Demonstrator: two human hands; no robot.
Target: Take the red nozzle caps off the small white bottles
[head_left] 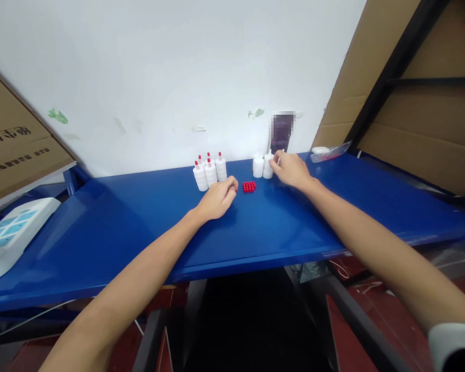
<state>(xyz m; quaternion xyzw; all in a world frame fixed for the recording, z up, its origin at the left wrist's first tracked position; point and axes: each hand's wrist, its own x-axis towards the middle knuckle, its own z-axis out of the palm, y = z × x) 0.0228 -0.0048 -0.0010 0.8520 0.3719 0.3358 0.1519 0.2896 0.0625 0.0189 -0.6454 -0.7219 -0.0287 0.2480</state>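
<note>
Forearms: both reach out bare from the bottom edge, a white cuff at the right elbow.
Worktop (139, 227): glossy blue, set against a white wall.
Cardboard boxes (11, 150): stacked at the far left; more cardboard leans by a black rack on the right.
White device (11, 232): sits at the left end, its panel of pale blue keys facing up.
Right hand (292, 169): its grip closes around the nearer of the uncapped bottles (258, 166), which stand at the back by the wall.
Left hand (217, 199): curled closed, resting on the blue surface; a red speck at the fingertips may be one cap.
Capped bottles (209, 171): small white group with red tips, upright just behind the left hand.
Red caps (249, 186): loose cluster between the hands.
Progress: seemingly partway, with one group capped, two bottles bare and many caps unused.
</note>
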